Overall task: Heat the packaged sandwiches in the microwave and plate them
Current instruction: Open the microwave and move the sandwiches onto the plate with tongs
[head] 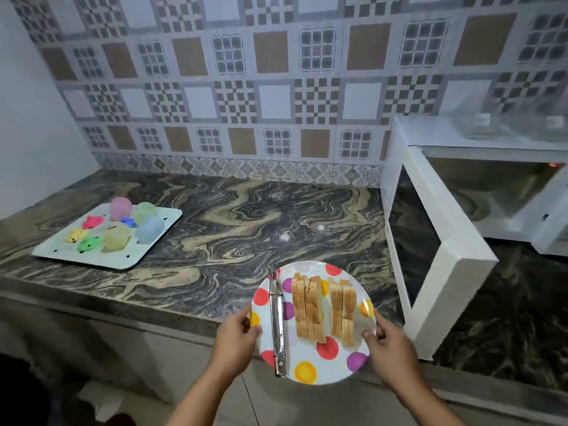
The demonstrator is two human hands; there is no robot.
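Fingers of both hands — left hand (235,339), right hand (392,348) — pinch the round dotted plate (319,367) bearing sandwiches (322,309) and metal tongs (277,324).

Your two forearms come up from the bottom edge, both bare, with no sleeve showing on either. Your left hand (235,333) and your right hand (388,342) wear no gloves, rings, watch or bands, and your nails are short and unpainted.

marbled counter (246,210) carries a tray (159,238) at left, open microwave (461,210) at right.
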